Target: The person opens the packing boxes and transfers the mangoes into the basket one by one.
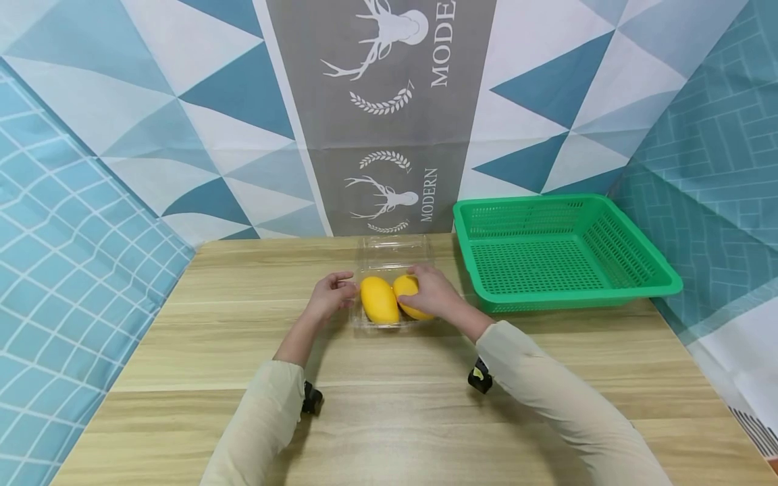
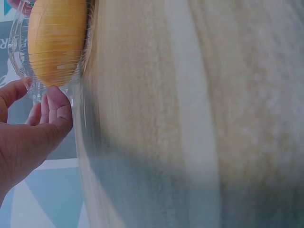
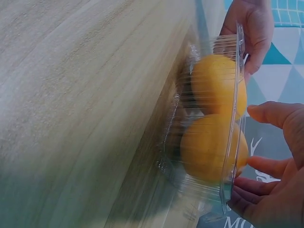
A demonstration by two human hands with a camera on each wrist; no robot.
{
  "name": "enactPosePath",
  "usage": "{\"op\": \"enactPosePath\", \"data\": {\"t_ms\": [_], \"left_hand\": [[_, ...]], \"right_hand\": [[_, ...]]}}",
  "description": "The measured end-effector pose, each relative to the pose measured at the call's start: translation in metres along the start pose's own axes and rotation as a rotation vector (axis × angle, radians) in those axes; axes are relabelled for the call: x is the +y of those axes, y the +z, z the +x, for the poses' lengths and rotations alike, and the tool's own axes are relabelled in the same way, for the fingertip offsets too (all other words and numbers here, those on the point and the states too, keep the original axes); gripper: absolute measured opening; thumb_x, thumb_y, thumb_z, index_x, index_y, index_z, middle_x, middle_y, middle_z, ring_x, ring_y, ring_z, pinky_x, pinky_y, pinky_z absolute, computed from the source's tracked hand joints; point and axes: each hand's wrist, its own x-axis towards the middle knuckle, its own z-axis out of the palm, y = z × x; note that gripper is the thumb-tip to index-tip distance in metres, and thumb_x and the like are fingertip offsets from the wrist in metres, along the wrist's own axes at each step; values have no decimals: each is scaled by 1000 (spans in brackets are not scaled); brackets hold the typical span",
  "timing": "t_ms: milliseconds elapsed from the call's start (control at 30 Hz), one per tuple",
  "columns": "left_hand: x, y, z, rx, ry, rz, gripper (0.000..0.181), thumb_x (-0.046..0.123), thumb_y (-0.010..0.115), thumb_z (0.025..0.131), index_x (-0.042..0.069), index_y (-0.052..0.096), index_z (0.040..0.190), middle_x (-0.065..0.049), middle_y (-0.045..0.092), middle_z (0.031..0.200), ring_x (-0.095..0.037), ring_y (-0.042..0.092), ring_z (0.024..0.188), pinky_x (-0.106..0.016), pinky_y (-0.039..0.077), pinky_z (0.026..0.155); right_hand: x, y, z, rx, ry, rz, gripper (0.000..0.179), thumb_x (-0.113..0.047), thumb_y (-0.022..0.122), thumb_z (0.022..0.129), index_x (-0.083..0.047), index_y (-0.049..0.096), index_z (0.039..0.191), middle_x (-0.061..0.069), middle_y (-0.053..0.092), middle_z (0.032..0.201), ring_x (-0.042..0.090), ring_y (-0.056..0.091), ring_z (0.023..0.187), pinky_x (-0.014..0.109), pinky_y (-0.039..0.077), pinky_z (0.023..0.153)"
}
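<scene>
Two yellow mangoes lie side by side in a clear plastic box: the left mango [image 1: 379, 301] and the right mango [image 3: 209, 149]. Behind them the box's hinged lid [image 1: 395, 250] stands open toward the wall. My right hand [image 1: 433, 291] has its thumb and fingers around the right mango from above. At the box's left end, my left hand [image 1: 331, 294] holds the rim between thumb and fingers. The left wrist view shows the left hand [image 2: 35, 137] against the ribbed wall of the plastic box [image 2: 84, 66], close beneath a mango [image 2: 57, 38].
A green perforated plastic basket [image 1: 571, 297] stands at the back right of the wooden table [image 1: 389, 418]. A patterned cloth wall [image 1: 377, 135] rises behind the table's back edge. Black wrist cameras [image 1: 480, 378] sit under both forearms.
</scene>
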Motion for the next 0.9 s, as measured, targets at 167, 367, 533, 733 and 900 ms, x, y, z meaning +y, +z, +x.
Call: {"op": "enactPosePath", "data": {"t_ms": [167,367,533,733,900], "left_hand": [[-1,1,-1,6,4,-1,49,9,61,89,0,44,134,-15,55,114,-18,59,87,-18,52,66],[-1,1,0,6,9,-15,49,9,60,89,-1,43,134,-13,56,112,-15,59,82,-19,52,66],[-2,1,0,5,10,-21,50,8,61,89,-1,43,134,-11,56,109,-10,59,77,-20,52,66],[-3,1,1,4,1,-25,49,8,61,89,0,44,134,-9,56,107,-11,58,80,-22,53,70],[-4,1,1,7,-10,-21,48,9,61,89,2,45,134,-10,55,109,-13,58,82,-22,53,71]], "right_hand": [[-2,2,2,-32,22,-17,70,-35,71,80,-3,44,137,16,42,143,32,38,133,45,34,110],[-2,3,7,-58,32,-34,74,-36,69,81,0,40,139,19,41,144,34,35,135,44,30,113],[0,5,11,-81,62,-19,79,-35,70,80,2,36,141,20,38,145,34,33,137,44,29,113],[0,7,14,-95,72,-20,80,-33,73,78,5,37,139,20,43,142,34,41,130,44,35,109],[-1,6,17,-124,74,-47,81,-32,74,77,6,37,138,21,43,141,34,43,128,43,36,109]]}}
